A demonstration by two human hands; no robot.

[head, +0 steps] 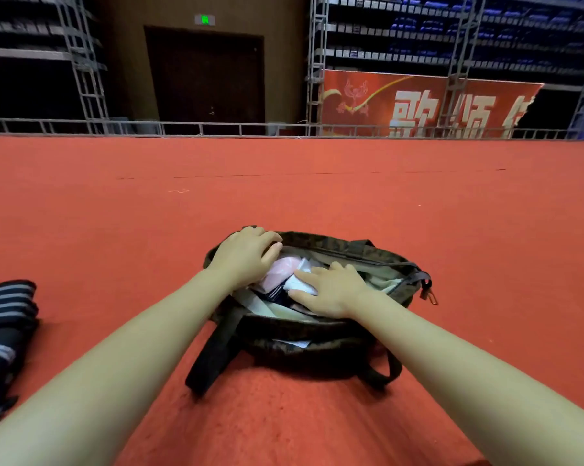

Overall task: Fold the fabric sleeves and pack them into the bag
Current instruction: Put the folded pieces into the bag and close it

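Note:
A dark camouflage bag point(330, 334) lies open on the red carpet in front of me. Inside it I see a pink folded fabric piece point(281, 269) and a white one point(300, 284), with something dark beneath. My left hand point(246, 253) rests on the bag's far left rim, its fingers curled over the edge beside the pink piece. With fingers spread, my right hand point(330, 287) presses flat on the white piece inside the bag. At the far left lies a pile of dark fabric with grey stripes point(4, 317).
The bag's black strap point(216, 351) trails toward me on the carpet, and a zip pull with a metal clip point(428, 292) hangs at its right end. A low metal rail point(216, 127), scaffolding and a red banner point(418, 105) stand far behind.

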